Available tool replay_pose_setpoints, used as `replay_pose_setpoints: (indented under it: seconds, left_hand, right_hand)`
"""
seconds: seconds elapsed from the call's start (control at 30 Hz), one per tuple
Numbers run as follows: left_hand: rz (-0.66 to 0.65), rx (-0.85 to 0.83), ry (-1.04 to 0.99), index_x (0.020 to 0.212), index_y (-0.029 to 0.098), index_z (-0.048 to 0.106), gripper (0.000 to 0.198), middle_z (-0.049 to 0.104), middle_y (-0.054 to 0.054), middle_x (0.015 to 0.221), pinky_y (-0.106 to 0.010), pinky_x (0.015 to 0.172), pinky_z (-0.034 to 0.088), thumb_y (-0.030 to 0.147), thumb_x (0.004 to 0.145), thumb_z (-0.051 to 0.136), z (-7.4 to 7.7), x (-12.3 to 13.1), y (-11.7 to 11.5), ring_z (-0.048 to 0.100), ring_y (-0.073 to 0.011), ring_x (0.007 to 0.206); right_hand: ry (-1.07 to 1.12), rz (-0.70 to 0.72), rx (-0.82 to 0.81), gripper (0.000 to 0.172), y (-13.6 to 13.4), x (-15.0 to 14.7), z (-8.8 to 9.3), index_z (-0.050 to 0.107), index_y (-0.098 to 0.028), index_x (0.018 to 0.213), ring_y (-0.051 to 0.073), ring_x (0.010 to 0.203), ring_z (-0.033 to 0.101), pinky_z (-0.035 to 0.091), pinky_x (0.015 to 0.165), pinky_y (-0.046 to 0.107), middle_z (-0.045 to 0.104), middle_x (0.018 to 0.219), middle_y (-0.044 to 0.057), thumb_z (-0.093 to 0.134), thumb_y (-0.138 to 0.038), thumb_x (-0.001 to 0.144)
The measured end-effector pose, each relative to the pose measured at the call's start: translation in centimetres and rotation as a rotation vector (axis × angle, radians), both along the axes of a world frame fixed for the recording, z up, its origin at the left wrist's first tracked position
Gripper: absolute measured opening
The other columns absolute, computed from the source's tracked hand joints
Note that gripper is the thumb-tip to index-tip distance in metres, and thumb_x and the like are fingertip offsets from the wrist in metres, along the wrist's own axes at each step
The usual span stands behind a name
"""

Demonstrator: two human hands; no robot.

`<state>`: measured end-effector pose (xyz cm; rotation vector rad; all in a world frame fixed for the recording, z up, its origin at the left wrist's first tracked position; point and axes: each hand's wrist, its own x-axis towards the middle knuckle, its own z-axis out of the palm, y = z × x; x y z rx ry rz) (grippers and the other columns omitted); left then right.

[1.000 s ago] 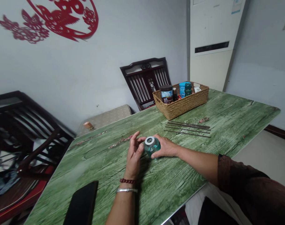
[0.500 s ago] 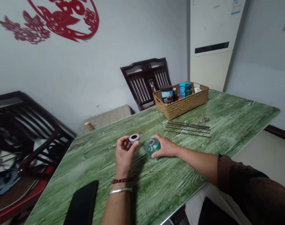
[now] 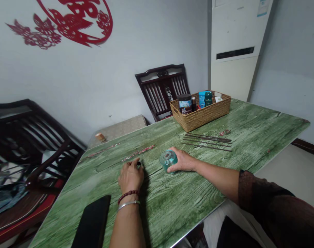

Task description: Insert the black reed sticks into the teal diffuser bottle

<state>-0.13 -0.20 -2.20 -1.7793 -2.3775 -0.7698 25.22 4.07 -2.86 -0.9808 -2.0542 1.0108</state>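
Note:
My right hand [image 3: 182, 161] is wrapped round a teal glass diffuser bottle [image 3: 168, 159], which stands on the green table with its round neck facing up. Down and to the left, my left hand [image 3: 131, 175] is low over the tabletop, knuckles up and fingers curled. A dark edge of the ring-shaped cap [image 3: 138, 165] shows between its fingertips; the hand hides the rest, and whether the cap touches the table I cannot tell. Several thin dark reed sticks [image 3: 208, 141] lie side by side beyond the bottle.
A woven basket [image 3: 203, 119] with jars and bottles stands at the back of the wood-patterned table [image 3: 188, 206]. A black phone [image 3: 92, 222] lies near the front left. Dark wooden chairs [image 3: 163, 91] stand behind and to the left.
My left hand has moved down and left, away from the bottle, and turned palm-down with the cap. My right hand keeps its hold on the bottle in nearly the same place.

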Motion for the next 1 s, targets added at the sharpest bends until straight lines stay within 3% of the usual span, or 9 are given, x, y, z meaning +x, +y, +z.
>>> replay_pose_setpoints:
  seconds: [0.07, 0.13, 0.23, 0.3, 0.37, 0.47, 0.6, 0.87, 1.0]
  left_hand:
    - [0.0, 0.031, -0.044, 0.126, 0.019, 0.068, 0.05, 0.062, -0.023, 0.123, -0.067, 0.099, 0.041, 0.047, 0.084, 0.063, 0.4, 0.4, -0.2, 0.055, -0.0453, 0.119]
    - [-0.062, 0.145, -0.179, 0.128, 0.021, 0.065, 0.057, 0.061, -0.021, 0.127, -0.068, 0.105, 0.036, 0.057, 0.084, 0.062, 1.0, 1.2, -0.3, 0.052, -0.044, 0.125]
    - [-0.344, 0.263, -0.612, 0.134, 0.024, 0.058, 0.061, 0.061, -0.015, 0.133, -0.055, 0.11, 0.039, 0.062, 0.086, 0.059, 1.4, 2.9, -0.1, 0.055, -0.0336, 0.128]
    - [-0.548, 0.195, -0.882, 0.14, 0.023, 0.05, 0.074, 0.058, -0.017, 0.139, -0.051, 0.109, 0.042, 0.066, 0.082, 0.065, 1.1, 4.1, 0.0, 0.056, -0.0319, 0.129]
    - [-0.677, 0.085, -1.019, 0.145, 0.021, 0.044, 0.093, 0.055, -0.021, 0.143, -0.052, 0.111, 0.041, 0.069, 0.071, 0.075, 0.6, 5.2, 0.1, 0.053, -0.035, 0.133]
    - [-0.752, -0.015, -1.026, 0.148, 0.02, 0.039, 0.11, 0.054, -0.022, 0.145, -0.052, 0.115, 0.037, 0.061, 0.058, 0.088, 0.0, 6.3, 0.0, 0.05, -0.0378, 0.137]
    - [-0.724, -0.053, -0.889, 0.145, 0.022, 0.045, 0.101, 0.054, -0.018, 0.145, -0.052, 0.117, 0.035, 0.047, 0.058, 0.092, 0.3, 6.9, -0.4, 0.053, -0.0368, 0.134]
    - [-0.729, -0.043, -0.854, 0.135, 0.022, 0.055, 0.085, 0.065, -0.016, 0.132, -0.054, 0.113, 0.04, 0.04, 0.06, 0.09, 0.8, 7.2, -0.6, 0.062, -0.0358, 0.123]
    - [-0.734, -0.019, -0.836, 0.129, 0.021, 0.06, 0.079, 0.067, -0.015, 0.13, -0.054, 0.111, 0.041, 0.04, 0.059, 0.09, 0.8, 7.1, -0.5, 0.063, -0.0355, 0.121]
  right_hand:
    - [-0.001, 0.009, -0.006, 0.081, -0.1, 0.0, 0.1, 0.054, -0.021, 0.128, 0.024, 0.106, 0.064, 0.048, 0.091, 0.034, 0.069, 0.115, 0.005, 0.092, -0.036, 0.058]
    - [-0.001, 0.033, -0.019, 0.086, -0.1, 0.1, 0.4, 0.053, -0.021, 0.132, 0.025, 0.11, 0.064, 0.047, 0.094, 0.036, 0.069, 0.12, 0.006, 0.092, -0.037, 0.058]
    - [0.017, 0.09, -0.023, 0.087, 0.4, 1.3, 1.6, 0.049, -0.021, 0.141, 0.024, 0.118, 0.063, 0.047, 0.099, 0.036, 0.065, 0.13, 0.008, 0.088, -0.038, 0.065]
    - [-0.003, 0.023, 0.035, 0.069, 1.0, 3.0, 2.8, 0.054, -0.02, 0.138, 0.023, 0.116, 0.064, 0.048, 0.098, 0.034, 0.066, 0.129, 0.009, 0.08, -0.038, 0.076]
    - [-0.122, -0.203, 0.153, 0.04, 1.7, 5.2, 4.0, 0.066, -0.019, 0.121, 0.023, 0.108, 0.067, 0.049, 0.094, 0.034, 0.07, 0.118, 0.009, 0.072, -0.035, 0.085]
    - [-0.502, -0.478, 0.242, 0.02, 2.5, 8.1, 5.0, 0.075, -0.019, 0.102, 0.029, 0.108, 0.068, 0.049, 0.092, 0.037, 0.073, 0.111, 0.014, 0.069, -0.027, 0.085]
    - [-0.812, -0.504, 0.14, 0.018, 2.8, 9.6, 4.9, 0.078, -0.019, 0.096, 0.03, 0.107, 0.07, 0.051, 0.088, 0.036, 0.075, 0.111, 0.016, 0.067, -0.022, 0.083]
    - [-0.89, -0.496, 0.13, 0.029, 2.4, 8.4, 4.2, 0.078, -0.014, 0.099, 0.031, 0.105, 0.072, 0.051, 0.086, 0.038, 0.075, 0.11, 0.022, 0.05, -0.017, 0.092]
    - [-0.84, -0.49, 0.199, 0.028, 1.3, 7.5, 5.1, 0.074, -0.015, 0.106, 0.03, 0.103, 0.071, 0.05, 0.086, 0.037, 0.075, 0.108, 0.021, 0.049, -0.021, 0.096]
